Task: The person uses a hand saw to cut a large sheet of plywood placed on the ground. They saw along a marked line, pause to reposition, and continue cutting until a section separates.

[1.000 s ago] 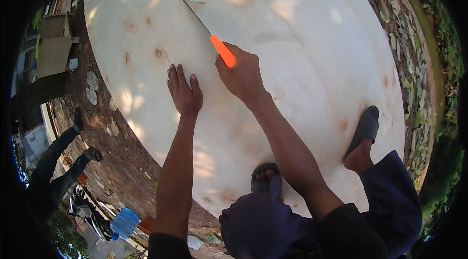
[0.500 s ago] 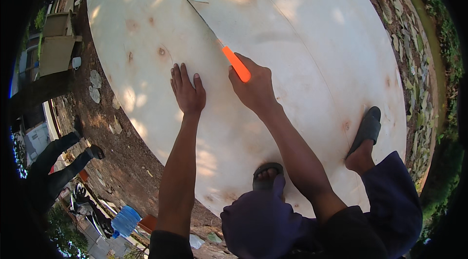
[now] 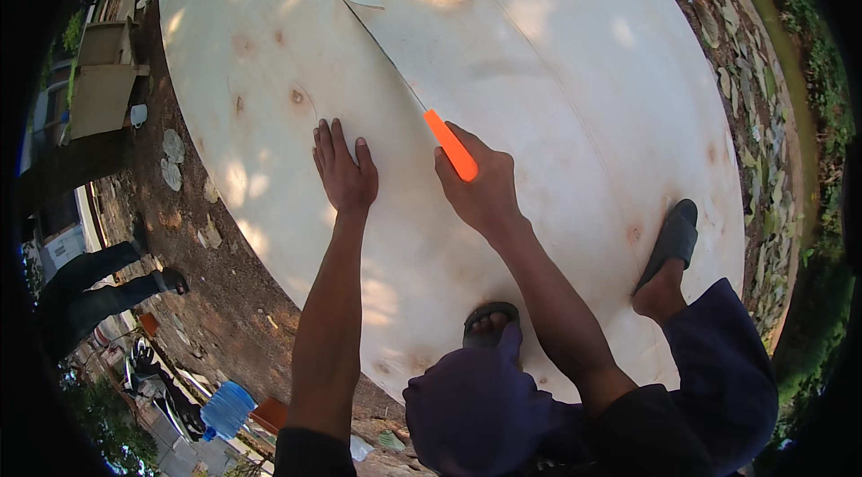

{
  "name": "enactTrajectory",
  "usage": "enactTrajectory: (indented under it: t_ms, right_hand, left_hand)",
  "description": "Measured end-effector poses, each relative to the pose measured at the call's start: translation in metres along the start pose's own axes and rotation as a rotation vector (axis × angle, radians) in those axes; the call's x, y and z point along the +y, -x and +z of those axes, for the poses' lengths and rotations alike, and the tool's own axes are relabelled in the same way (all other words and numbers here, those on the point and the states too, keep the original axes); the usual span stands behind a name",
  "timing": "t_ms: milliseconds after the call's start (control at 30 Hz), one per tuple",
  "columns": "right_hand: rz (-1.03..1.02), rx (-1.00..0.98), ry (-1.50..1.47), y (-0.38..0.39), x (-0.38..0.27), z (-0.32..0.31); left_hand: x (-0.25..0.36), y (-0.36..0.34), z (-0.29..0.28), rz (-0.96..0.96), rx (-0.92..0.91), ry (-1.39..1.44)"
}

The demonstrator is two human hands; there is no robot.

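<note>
Head view shows the right hand wrapped round the orange handle, now pulled closer in over the pale sheet, likely lengthening the dark line, while the left hand lies flat.

Your head view: steeply down from above, close over the hands.
You look through the left of two fisheye cameras worn on your head, facing down and ahead along the pale board, which fills most of the view. Your forearms come in at seven and five o'clock, with your left hand and right hand close below the lens, near the dial's centre. The wide field bows the board's edges and reaches brown ground at eight o'clock and greenery at two.
</note>
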State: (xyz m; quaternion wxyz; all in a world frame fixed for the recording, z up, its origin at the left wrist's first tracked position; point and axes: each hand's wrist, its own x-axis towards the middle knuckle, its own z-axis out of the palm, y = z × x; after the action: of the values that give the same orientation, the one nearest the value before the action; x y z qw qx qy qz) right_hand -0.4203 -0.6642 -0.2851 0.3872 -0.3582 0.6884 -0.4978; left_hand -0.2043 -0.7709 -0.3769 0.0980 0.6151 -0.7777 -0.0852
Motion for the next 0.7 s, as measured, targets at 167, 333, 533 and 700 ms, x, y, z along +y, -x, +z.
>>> enactTrajectory:
  t_ms: [167, 333, 533, 700]
  right_hand:
    - [-0.167, 0.071, 0.05, 0.072, 0.027, -0.034]
    - [0.046, -0.056, 0.015, -0.045, -0.001, 0.009]
    - [-0.147, 0.05, 0.08, 0.082, 0.018, -0.039]
    - [-0.043, 0.026, 0.015, 0.017, 0.006, -0.012]
  left_hand:
    - [0.003, -0.008, 0.001, 0.014, 0.055, -0.039]
    - [0.015, -0.006, 0.01, 0.034, 0.02, 0.012]
    - [-0.004, 0.0, -0.001, 0.003, 0.027, -0.04]
    - [0.008, -0.001, 0.006, 0.01, 0.029, -0.011]
